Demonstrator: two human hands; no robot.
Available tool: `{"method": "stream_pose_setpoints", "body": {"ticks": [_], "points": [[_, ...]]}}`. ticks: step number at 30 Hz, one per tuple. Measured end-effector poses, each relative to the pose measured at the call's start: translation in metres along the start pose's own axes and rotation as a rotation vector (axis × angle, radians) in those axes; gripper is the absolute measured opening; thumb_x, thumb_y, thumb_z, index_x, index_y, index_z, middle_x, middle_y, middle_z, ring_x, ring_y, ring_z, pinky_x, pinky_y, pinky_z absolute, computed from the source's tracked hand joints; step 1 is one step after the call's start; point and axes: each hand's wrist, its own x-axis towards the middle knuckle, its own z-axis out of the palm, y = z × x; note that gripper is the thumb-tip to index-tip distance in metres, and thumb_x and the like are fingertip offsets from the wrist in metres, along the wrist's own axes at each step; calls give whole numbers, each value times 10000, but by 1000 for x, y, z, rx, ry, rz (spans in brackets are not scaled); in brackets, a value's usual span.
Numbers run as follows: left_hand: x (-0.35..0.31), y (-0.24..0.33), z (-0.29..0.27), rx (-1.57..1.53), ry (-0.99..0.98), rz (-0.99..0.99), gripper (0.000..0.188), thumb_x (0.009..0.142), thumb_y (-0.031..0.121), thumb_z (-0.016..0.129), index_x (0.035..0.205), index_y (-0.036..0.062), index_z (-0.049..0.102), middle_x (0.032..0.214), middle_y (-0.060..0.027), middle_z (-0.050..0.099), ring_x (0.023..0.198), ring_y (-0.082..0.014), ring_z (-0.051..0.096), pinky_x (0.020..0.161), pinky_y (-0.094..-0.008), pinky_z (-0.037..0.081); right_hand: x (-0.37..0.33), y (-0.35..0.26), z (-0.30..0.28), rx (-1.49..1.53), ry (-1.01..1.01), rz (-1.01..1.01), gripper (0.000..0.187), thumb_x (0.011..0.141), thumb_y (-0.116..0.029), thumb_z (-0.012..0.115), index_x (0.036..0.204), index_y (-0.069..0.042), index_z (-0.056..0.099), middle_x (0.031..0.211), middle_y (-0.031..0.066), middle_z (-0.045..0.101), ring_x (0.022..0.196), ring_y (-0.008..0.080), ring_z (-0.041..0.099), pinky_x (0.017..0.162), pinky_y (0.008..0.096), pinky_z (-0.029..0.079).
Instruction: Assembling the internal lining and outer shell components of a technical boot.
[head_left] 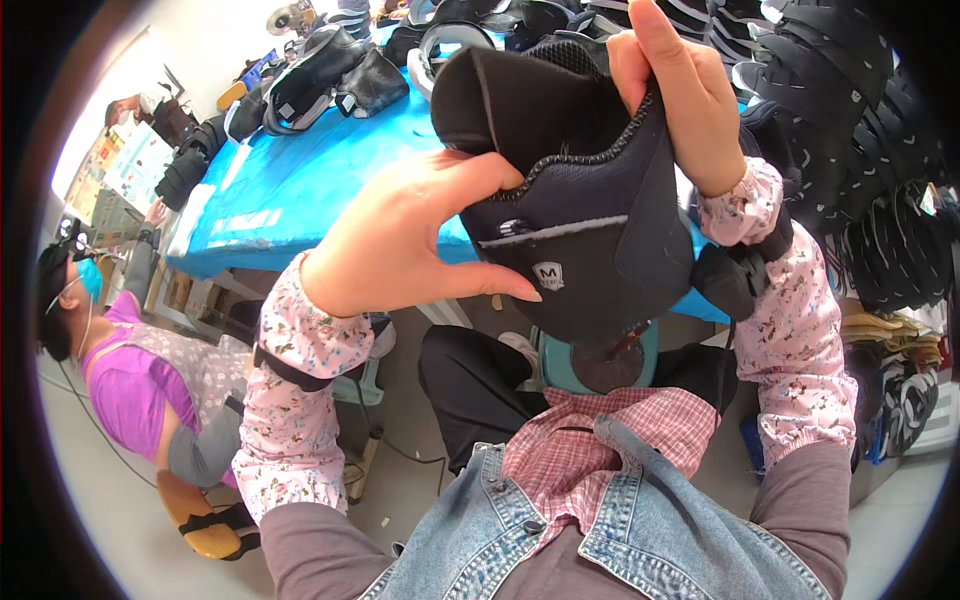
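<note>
A black padded piece (600, 265), by the worktop's (310, 195) front edge, is gripped by left fingers (497, 178) (spread) and half-curled right fingers (668, 45).

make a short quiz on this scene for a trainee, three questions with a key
1. True or false: only the left hand touches the black padded piece.
2. Where in the view does the co-worker appear?
a) far right
b) bottom centre
c) left side
3. Fill the gap: the table covering is ___ in colour.

Key:
1. False; the right hand grips its upper edge too.
2. c
3. blue
</note>
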Motion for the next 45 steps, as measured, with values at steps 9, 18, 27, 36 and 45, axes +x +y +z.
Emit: {"method": "stream_pose_setpoints", "body": {"ticks": [9, 18, 27, 36, 45], "points": [[-17, 16, 38, 474, 14, 144, 229, 651, 230, 663, 767, 118, 500, 660, 16, 502, 675, -160, 542, 652, -290, 444, -11, -34, 0, -317, -201, -284, 244, 860, -135, 564, 1095, -73, 539, 1091, 14, 547, 977, 105, 524, 823, 254, 407], [-28, -54, 98, 453, -3, 33, 189, 650, 168, 671, 742, 76, 534, 708, -28, 574, 769, -240, 568, 689, -336, 460, -50, 39, 24, -665, -491, -229, 390, 788, -72, 594, 1169, -74, 511, 1098, 95, 533, 962, 288, 546, 834, 351, 450], [-61, -64, 113, 413, -115, -31, 252, 642, 180, 694, 792, 90, 513, 697, -37, 554, 691, -198, 572, 738, -305, 449, -26, 88, 88, -903, -1370, 98, 245, 800, -136, 542, 984, 22, 574, 990, 145, 581, 869, 321, 582, 738, 390, 472], [-12, -51, 121, 277, -135, 138, 247, 701, 204, 674, 872, 63, 566, 704, -69, 591, 731, -230, 588, 766, -334, 441, -10, 201, 71, 101, -1244, -221, 357, 808, -277, 567, 983, 34, 570, 931, 181, 598, 807, 316, 586, 706, 416, 458], [-32, -83, 97, 287, -166, 51, 266, 681, 256, 692, 705, 76, 498, 642, -95, 568, 678, -302, 575, 685, -377, 435, -37, 12, 9, -350, -425, 78, 205, 910, -136, 481, 1055, -33, 584, 988, 78, 619, 897, 169, 589, 812, 272, 456]]}}
